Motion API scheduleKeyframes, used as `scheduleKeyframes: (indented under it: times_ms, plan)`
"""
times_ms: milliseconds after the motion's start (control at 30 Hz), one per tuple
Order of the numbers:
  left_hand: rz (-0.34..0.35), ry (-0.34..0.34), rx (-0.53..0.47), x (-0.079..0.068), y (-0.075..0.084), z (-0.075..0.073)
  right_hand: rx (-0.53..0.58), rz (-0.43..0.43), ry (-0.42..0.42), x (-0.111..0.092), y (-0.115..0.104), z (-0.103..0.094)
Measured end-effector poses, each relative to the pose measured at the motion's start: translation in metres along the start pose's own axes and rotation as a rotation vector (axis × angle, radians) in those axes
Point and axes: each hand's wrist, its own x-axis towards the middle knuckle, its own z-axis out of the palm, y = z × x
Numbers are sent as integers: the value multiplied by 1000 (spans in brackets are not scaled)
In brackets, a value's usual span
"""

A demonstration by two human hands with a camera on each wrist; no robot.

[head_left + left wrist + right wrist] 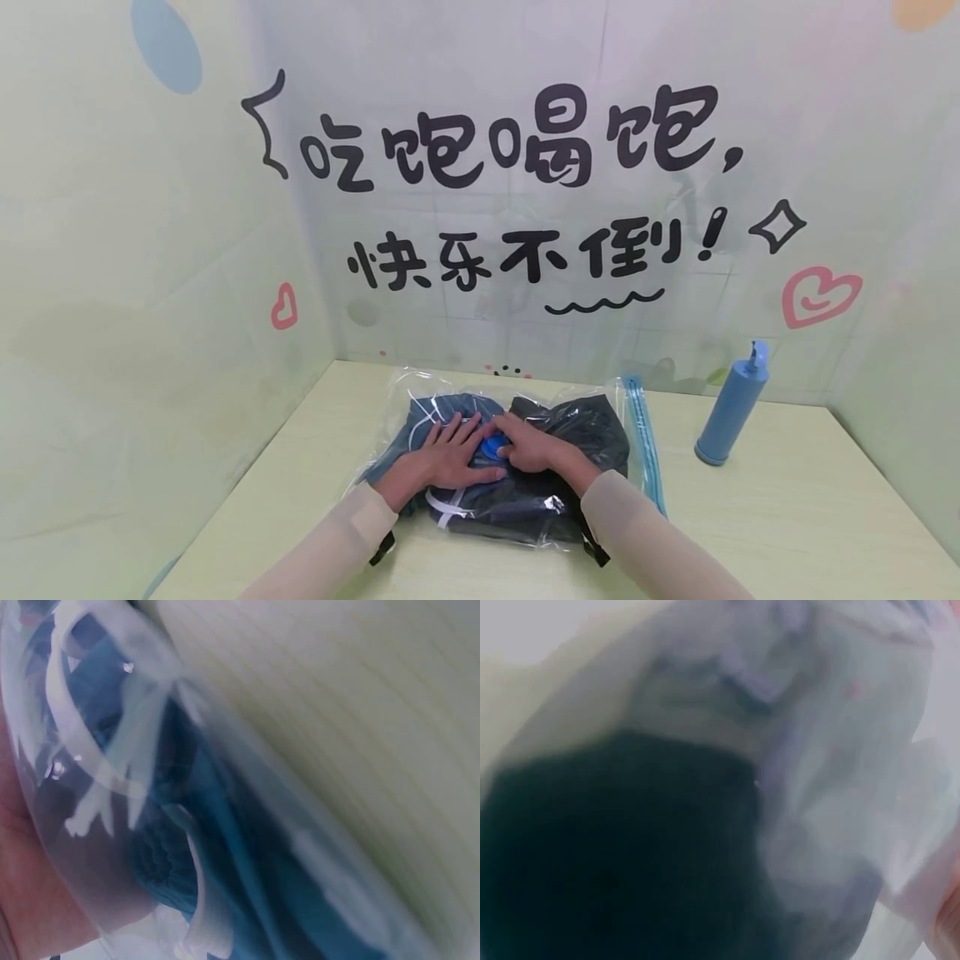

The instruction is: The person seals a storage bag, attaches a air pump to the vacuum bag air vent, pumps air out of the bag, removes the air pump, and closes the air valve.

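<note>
A clear plastic vacuum bag lies on the table with folded clothes inside: a blue garment with white trim on the left and a dark garment on the right. My left hand rests on the bag with its fingers spread, beside the round blue valve cap. From the other side, my right hand pinches that cap between thumb and fingers. Close up in the left wrist view is blue cloth under shiny plastic; the right wrist view shows blurred dark cloth.
A blue hand pump stands upright at the right of the table. Along the bag's right edge runs a blue zip strip. A printed pale curtain closes off the back and both sides.
</note>
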Motion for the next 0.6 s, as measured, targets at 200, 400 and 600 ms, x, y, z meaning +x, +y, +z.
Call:
scheduleKeyframes:
  times_ms: [200,400,600]
  plan:
    - [6,-2,-8,2,-2,0,48,118,74,1,0,4]
    - [45,19,-40,7,-11,8,-70,129,123,4,-6,9]
    - [33,2,-33,4,-8,5,-92,74,98,4,-6,9]
